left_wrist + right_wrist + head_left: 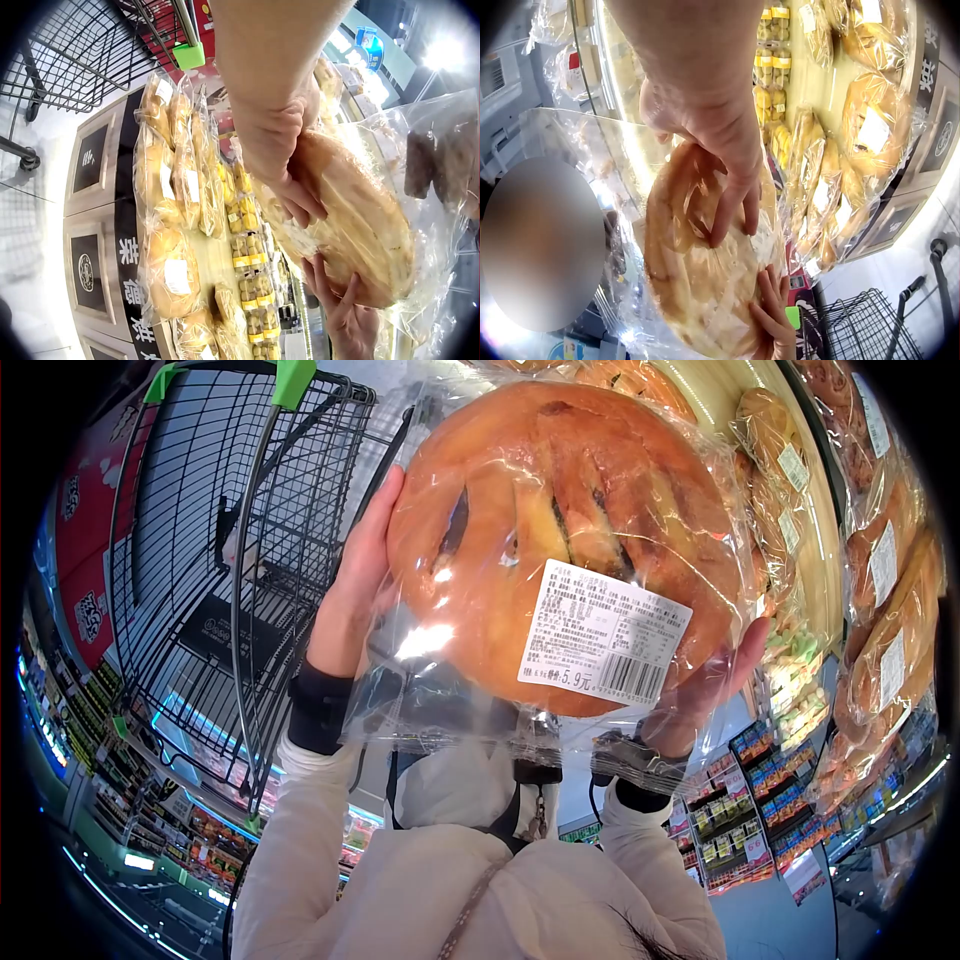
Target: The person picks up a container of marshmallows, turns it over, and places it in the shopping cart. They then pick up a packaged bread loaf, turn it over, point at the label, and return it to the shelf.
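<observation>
A large round bread (470,550) in a clear plastic bag is held up between both hands, its white price label (604,632) facing the head camera. The left hand (362,575) grips the bread's left side; the right hand (722,678) holds its lower right side, seen partly through the plastic. In the left wrist view the left hand (281,150) curls its fingers under the bread (360,217), with the right hand (346,315) at the opposite side. The right wrist view shows the right hand's fingers (731,206) spread on the bread's underside (697,277), the left hand (774,319) across from them.
A black wire shopping cart (250,530) with green corners stands at the left. Bagged loaves (885,620) lie on shelves at the right. Below the bread in the left wrist view is a display with wrapped breads (171,270) and small packs (251,289).
</observation>
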Demonstrator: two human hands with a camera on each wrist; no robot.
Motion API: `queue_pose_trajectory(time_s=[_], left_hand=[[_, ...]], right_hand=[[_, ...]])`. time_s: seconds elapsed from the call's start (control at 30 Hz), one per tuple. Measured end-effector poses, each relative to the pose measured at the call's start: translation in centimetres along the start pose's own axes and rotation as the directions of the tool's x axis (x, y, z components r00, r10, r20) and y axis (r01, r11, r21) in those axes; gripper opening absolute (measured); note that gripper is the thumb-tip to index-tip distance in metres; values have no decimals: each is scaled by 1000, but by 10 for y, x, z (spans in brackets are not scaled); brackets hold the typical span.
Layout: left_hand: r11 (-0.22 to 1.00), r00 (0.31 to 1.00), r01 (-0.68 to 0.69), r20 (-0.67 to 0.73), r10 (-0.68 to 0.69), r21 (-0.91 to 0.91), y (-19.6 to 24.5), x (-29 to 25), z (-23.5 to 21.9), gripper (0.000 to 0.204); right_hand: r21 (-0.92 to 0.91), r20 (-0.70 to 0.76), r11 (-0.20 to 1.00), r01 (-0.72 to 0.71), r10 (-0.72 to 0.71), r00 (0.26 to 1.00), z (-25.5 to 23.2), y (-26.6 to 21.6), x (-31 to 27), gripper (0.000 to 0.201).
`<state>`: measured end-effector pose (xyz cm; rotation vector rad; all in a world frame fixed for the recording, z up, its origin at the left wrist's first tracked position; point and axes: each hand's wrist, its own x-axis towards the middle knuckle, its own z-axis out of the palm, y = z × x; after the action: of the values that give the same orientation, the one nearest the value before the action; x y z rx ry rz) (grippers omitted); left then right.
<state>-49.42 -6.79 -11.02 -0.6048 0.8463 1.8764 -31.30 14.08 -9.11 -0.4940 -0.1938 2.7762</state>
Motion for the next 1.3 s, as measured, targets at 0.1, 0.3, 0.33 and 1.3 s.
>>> queue_pose_trajectory(time_s=[0.1,0.3,0.33,1.3], left_hand=[[999,999,1,-35,0,40,0,2,3,39],[999,998,24,51,-26,31,0,6,-10,39],[999,998,22,50,-24,30,-1,6,-8,39],[999,995,21,98,-24,29,3,6,-15,39]], right_hand=[[-2,1,1000,-1,1,1000,0,-1,0,79],[-8,8,1000,1,-1,1000,-1,-1,0,79],[-9,9,1000,1,-1,1000,-1,-1,0,79],[-46,25,999,24,-23,999,-2,2,3,71]])
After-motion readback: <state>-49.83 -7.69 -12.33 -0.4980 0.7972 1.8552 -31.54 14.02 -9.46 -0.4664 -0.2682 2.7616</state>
